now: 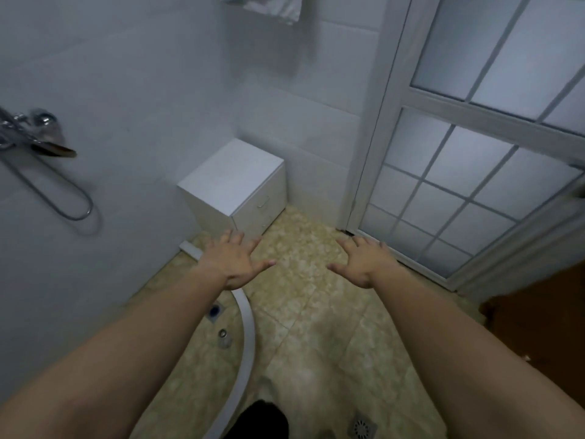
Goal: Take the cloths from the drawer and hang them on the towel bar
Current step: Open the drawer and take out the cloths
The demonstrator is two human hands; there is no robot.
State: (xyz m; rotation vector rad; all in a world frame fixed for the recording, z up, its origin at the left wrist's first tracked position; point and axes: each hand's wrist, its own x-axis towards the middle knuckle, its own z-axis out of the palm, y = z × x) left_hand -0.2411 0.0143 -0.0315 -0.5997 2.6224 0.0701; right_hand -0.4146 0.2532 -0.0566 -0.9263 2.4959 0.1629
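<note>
— What does the cloth look like?
— The white cloth (269, 7) hangs down in folds against the wall tiles, cut off by the top edge.
— And the drawers (262, 205)?
— Flush in a small white cabinet (228, 172) standing upright in the corner, fronts facing the glass door (474, 160).
— Hands?
— The left hand (234, 259) and right hand (364, 264) are out over the floor (300, 286), each grip spread, holding nothing.

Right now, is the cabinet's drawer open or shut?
Shut: the drawer fronts on the white cabinet sit flush, none pulled out. The left hand and right hand are spread and hold nothing.
</note>
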